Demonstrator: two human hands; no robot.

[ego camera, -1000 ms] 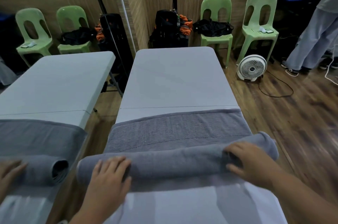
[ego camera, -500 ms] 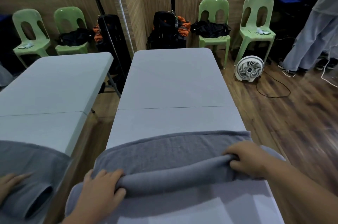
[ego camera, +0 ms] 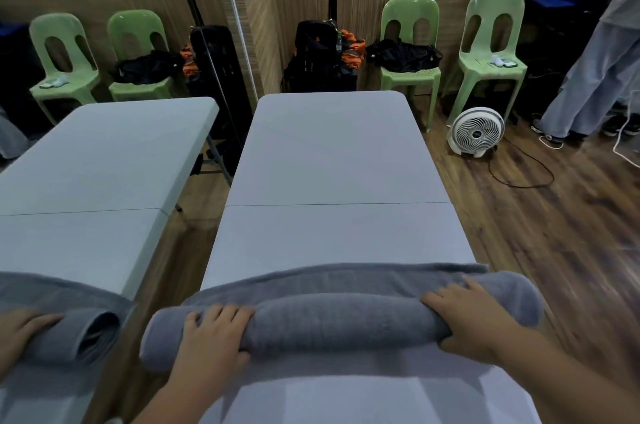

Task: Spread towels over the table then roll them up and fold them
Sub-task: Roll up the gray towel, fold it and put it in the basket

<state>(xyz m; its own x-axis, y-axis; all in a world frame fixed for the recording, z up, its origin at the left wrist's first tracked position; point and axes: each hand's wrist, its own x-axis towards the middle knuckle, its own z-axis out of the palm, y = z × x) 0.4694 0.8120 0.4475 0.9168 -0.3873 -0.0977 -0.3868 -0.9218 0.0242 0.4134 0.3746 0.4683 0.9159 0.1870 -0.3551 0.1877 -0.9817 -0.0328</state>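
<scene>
A grey towel [ego camera: 339,319] lies across the near end of the white folding table [ego camera: 332,164], rolled into a thick tube. A narrow flat strip of it still shows just beyond the roll. My left hand [ego camera: 211,337] grips the roll near its left end, fingers curved over the top. My right hand [ego camera: 474,316] grips it near the right end, fingers on top and thumb on the near side. Both ends of the roll stick out a little past my hands.
A wall mirror [ego camera: 104,153] on the left repeats the table, roll and a hand. Green chairs [ego camera: 412,53] and bags line the far wall. A white fan [ego camera: 476,131] with its cord sits on the wooden floor to the right, near a standing person [ego camera: 595,77].
The roll has grown thicker and the flat stretch of towel beyond it has shrunk to a narrow strip. Both hands stayed on the roll while turning it.
</scene>
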